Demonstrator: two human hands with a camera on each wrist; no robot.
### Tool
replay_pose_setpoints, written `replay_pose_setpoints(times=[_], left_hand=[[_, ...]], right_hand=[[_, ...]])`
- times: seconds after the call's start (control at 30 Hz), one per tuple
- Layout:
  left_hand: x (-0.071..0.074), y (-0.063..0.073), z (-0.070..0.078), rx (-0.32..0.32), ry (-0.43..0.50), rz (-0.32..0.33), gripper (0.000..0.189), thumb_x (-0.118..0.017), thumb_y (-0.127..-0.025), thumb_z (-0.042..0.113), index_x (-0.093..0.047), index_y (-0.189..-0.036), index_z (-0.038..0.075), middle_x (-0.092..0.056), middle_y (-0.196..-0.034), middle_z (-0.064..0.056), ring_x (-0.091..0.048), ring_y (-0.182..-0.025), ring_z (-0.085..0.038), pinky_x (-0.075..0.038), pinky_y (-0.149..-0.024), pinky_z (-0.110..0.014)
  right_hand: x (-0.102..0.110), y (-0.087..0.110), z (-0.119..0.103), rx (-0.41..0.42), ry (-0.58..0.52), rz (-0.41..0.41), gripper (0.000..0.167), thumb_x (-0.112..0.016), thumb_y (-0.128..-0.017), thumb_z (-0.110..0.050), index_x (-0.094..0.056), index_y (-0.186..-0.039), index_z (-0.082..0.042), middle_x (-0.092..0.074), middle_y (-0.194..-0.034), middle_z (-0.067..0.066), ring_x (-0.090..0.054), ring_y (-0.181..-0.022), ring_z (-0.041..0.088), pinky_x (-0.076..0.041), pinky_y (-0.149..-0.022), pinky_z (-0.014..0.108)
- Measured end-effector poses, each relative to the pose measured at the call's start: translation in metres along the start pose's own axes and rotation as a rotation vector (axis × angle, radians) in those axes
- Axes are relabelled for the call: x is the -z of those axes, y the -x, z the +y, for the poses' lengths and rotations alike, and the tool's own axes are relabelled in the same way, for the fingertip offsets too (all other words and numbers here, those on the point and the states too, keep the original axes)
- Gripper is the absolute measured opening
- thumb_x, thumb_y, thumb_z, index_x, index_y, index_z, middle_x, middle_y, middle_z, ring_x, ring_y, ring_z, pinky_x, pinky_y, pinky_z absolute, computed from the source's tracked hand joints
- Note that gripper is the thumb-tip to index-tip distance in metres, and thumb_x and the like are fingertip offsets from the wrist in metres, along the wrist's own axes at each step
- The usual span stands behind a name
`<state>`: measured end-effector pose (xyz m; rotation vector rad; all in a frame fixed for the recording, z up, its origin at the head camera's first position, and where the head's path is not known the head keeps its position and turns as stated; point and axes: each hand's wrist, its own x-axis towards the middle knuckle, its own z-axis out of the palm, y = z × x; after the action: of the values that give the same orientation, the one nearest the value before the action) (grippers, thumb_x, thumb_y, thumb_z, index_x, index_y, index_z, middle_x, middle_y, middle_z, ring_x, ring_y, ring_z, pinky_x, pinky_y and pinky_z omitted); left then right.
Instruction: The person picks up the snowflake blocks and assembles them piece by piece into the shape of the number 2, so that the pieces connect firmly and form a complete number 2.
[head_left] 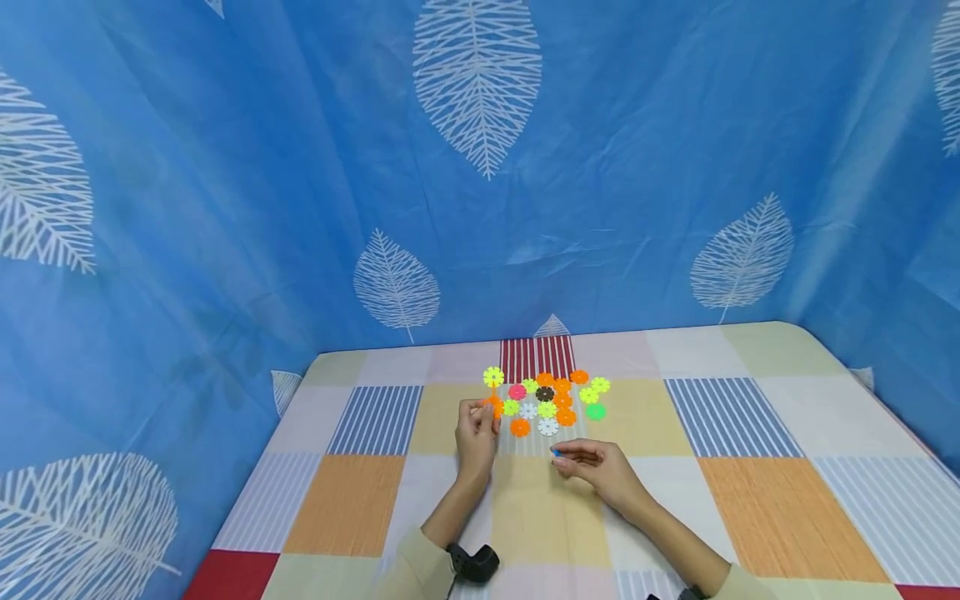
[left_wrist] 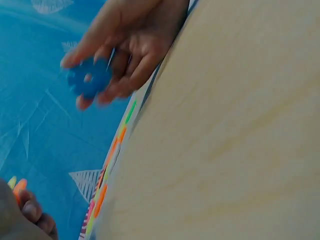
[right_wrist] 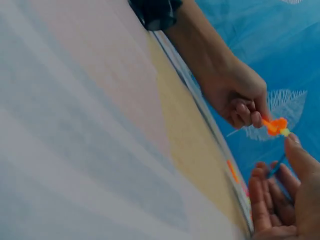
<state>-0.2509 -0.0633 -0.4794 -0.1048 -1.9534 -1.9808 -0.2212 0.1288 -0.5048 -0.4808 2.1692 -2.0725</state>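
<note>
A blue curtain [head_left: 637,183] hangs behind the table [head_left: 352,508], whose near edge is cut off. The left hand [head_left: 474,442] and right hand [head_left: 600,469] both pinch; beyond them lie clustered notched discs [head_left: 544,400]. The left grips joined orange and yellow discs [head_left: 493,377], partly covered; the right a blue disc [left_wrist: 98,80], almost hidden in the head view.

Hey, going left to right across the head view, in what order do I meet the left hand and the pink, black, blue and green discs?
Left hand, pink disc, black disc, blue disc in the right hand, green disc.
</note>
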Motion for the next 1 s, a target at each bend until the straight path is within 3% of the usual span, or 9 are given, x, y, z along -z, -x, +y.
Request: replay_pose_setpoints(times=[0.17, 0.27, 0.4, 0.57, 0.7, 0.8, 1.0], left_hand=[[0.006, 0.004, 0.014, -0.014, 0.019, -0.267, 0.010, -0.046, -0.094, -0.001, -0.046, -0.097, -0.011, -0.045, -0.062, -0.026, -0.040, -0.053, -0.011, -0.031, -0.049, -0.017], [0.007, 0.005, 0.016, -0.034, -0.017, -0.353, 0.009, -0.048, -0.093, -0.002, -0.051, -0.095, -0.011, -0.045, -0.061, -0.026, -0.039, -0.052, -0.009, -0.031, -0.049, -0.017], [0.009, 0.005, 0.016, -0.116, -0.112, -0.395, 0.008, -0.053, -0.089, -0.004, -0.059, -0.091, -0.009, -0.044, -0.056, -0.020, -0.036, -0.050, -0.005, -0.031, -0.050, -0.017], [0.010, 0.006, 0.012, -0.180, -0.185, -0.423, 0.009, -0.056, -0.088, -0.003, -0.063, -0.090, -0.007, -0.045, -0.055, -0.022, -0.034, -0.048, -0.002, -0.030, -0.049, -0.017], [0.010, 0.007, 0.011, -0.183, -0.192, -0.435, 0.009, -0.056, -0.088, -0.002, -0.064, -0.090, -0.007, -0.047, -0.058, -0.028, -0.034, -0.048, -0.001, -0.030, -0.049, -0.017], [0.009, 0.007, 0.010, -0.173, -0.186, -0.442, 0.009, -0.056, -0.088, -0.003, -0.064, -0.091, -0.007, -0.046, -0.057, -0.027, -0.033, -0.048, -0.001, -0.030, -0.049, -0.017], [0.007, 0.008, 0.011, -0.152, -0.173, -0.432, 0.010, -0.056, -0.088, -0.003, -0.064, -0.091, -0.008, -0.044, -0.056, -0.025, -0.033, -0.049, -0.001, -0.030, -0.050, -0.017]], right_hand=[[0.004, -0.006, 0.007, 0.068, -0.138, 0.130, 0.041, -0.057, -0.091, -0.013, -0.050, -0.122, 0.013, -0.060, -0.109, 0.028, -0.064, -0.086, 0.024, -0.052, -0.074, 0.030], [0.006, -0.010, 0.009, 0.120, -0.137, 0.208, 0.040, -0.053, -0.094, -0.015, -0.050, -0.121, 0.015, -0.058, -0.107, 0.031, -0.063, -0.082, 0.024, -0.052, -0.072, 0.028], [0.010, -0.011, 0.008, 0.208, -0.075, 0.267, 0.029, -0.052, -0.094, -0.007, -0.055, -0.112, 0.016, -0.059, -0.098, 0.033, -0.063, -0.080, 0.024, -0.052, -0.069, 0.028], [0.008, -0.004, -0.002, 0.307, 0.046, 0.243, 0.018, -0.055, -0.087, 0.009, -0.061, -0.104, 0.013, -0.061, -0.099, 0.031, -0.063, -0.086, 0.033, -0.051, -0.072, 0.026], [0.003, 0.000, -0.012, 0.367, 0.169, 0.246, 0.017, -0.058, -0.084, 0.011, -0.063, -0.101, 0.012, -0.063, -0.099, 0.026, -0.062, -0.086, 0.039, -0.050, -0.073, 0.024], [0.002, 0.002, -0.015, 0.398, 0.236, 0.263, 0.017, -0.059, -0.083, 0.012, -0.063, -0.099, 0.010, -0.065, -0.095, 0.023, -0.064, -0.083, 0.034, -0.050, -0.072, 0.022], [0.003, 0.003, -0.014, 0.458, 0.276, 0.271, 0.015, -0.060, -0.079, 0.018, -0.058, -0.091, 0.010, -0.066, -0.087, 0.021, -0.064, -0.079, 0.036, -0.051, -0.070, 0.023]])
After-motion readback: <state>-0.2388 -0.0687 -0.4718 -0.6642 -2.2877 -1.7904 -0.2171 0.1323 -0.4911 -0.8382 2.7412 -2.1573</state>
